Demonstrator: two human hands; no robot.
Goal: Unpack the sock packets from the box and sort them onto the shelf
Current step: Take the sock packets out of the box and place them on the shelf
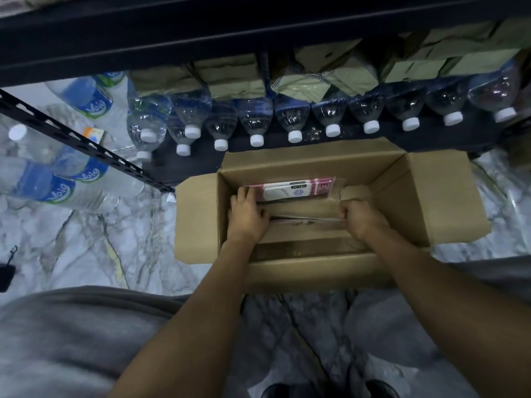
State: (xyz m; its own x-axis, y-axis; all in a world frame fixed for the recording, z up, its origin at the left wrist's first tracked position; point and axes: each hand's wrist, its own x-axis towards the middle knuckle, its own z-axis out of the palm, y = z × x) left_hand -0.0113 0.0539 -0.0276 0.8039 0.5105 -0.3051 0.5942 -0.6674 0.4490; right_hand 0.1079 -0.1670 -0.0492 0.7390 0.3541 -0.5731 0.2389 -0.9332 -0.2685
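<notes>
You're deep in the box (195,222): left hand (247,215) grips the pink packet's (296,188) end, right hand (360,216) fists a thin packet's (304,219) edge. Ends held, probably for a level lift to the shelf (201,30).

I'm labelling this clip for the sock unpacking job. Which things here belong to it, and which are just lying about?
Job: cardboard box; pink sock packet, gripped by left hand; edge-on packets, gripped by right hand; shelf.
Lying about: water bottles on the shelf; loose bottles on the floor.
</notes>
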